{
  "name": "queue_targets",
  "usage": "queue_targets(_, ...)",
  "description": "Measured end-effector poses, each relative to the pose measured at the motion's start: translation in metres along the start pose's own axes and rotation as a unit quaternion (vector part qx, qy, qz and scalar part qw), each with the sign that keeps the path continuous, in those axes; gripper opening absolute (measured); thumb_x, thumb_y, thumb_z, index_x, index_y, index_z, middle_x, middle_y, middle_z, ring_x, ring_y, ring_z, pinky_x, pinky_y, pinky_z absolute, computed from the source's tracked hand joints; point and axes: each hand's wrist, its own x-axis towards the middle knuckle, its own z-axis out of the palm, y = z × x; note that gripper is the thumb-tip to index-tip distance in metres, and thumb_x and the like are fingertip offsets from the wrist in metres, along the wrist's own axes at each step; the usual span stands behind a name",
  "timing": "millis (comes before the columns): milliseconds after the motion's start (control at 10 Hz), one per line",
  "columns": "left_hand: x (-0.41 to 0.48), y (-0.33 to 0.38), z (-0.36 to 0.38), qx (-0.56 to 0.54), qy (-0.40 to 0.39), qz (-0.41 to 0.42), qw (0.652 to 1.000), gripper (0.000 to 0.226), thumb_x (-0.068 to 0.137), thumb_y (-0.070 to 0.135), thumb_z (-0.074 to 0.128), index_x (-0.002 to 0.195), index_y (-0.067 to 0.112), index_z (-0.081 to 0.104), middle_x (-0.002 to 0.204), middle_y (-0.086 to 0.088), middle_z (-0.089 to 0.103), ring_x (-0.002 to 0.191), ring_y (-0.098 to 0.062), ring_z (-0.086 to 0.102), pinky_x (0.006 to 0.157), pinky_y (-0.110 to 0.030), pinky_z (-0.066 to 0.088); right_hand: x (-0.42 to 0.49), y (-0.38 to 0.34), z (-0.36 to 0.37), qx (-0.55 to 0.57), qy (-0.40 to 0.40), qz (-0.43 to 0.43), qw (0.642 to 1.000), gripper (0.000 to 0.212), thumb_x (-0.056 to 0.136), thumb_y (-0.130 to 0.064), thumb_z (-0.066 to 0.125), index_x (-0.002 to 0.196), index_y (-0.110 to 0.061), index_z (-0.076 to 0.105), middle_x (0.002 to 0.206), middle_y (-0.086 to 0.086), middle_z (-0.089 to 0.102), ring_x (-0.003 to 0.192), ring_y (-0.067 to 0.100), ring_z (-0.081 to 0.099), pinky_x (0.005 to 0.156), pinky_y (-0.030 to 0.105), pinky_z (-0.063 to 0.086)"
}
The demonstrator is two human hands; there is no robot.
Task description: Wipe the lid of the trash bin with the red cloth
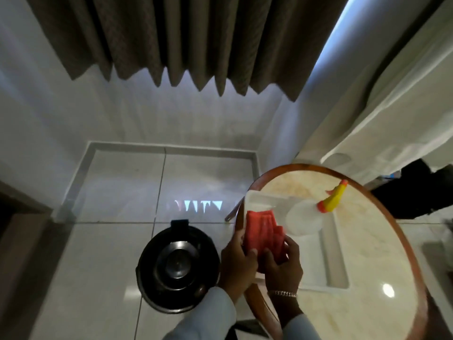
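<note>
Both hands, red cloth pinched between them.
Left hand [236, 262] and right hand [282, 262] grip my folded red cloth [263, 233]; fingertips hidden; trash bin lid [177, 262] left, untouched.

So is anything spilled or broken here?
Nothing stands out. The black trash bin stands upright on the floor, lid shut, the spray bottle sits in the white tray, and both hands hold the red cloth.

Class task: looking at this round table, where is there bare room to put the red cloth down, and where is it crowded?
Free: the marble top between the white tray and the near wooden rim, and the strip beyond the spray bottle. Crowded: the tray's far-left end, where both hands hold the red cloth beside the bottle.
</note>
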Motion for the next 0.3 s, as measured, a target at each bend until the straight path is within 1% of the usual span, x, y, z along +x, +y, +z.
queue_targets(100, 0.0, 0.013, 0.002, 0.005, -0.036, -0.017, 0.999, 0.05, 0.09, 0.008, 0.052, 0.139, 0.018, 0.046, 0.125, 0.002, 0.06, 0.116, -0.016, 0.059, 0.092, -0.022, 0.048, 0.032, 0.012, -0.005, -0.064, -0.122, 0.052, 0.989, 0.045, 0.08, -0.012, 0.072, 0.119, -0.02, 0.054, 0.105, 0.011, 0.068, 0.095, 0.028, 0.063, 0.089, 0.037, 0.053)
queue_targets(200, 0.001, 0.024, -0.019, 0.012, -0.035, 0.021, 0.999, 0.035, 0.091, 0.01, 0.056, 0.121, 0.027, 0.058, 0.117, 0.01, 0.066, 0.111, -0.011, 0.063, 0.089, -0.018, 0.055, 0.051, 0.01, -0.012, -0.159, -0.2, 0.049, 0.966, 0.051, 0.081, -0.011, 0.067, 0.129, -0.015, 0.05, 0.12, 0.016, 0.066, 0.109, 0.032, 0.06, 0.099, 0.037, 0.048)
queue_targets(300, -0.009, 0.043, -0.056, 0.039, 0.043, 0.035, 0.998, 0.036, 0.092, 0.009, 0.058, 0.124, 0.024, 0.058, 0.123, 0.006, 0.064, 0.118, -0.018, 0.059, 0.095, -0.018, 0.05, 0.045, -0.012, -0.024, -0.208, -0.21, 0.008, 0.955, 0.065, 0.081, -0.018, 0.071, 0.138, -0.014, 0.04, 0.133, 0.016, 0.055, 0.122, 0.033, 0.052, 0.105, 0.038, 0.041)
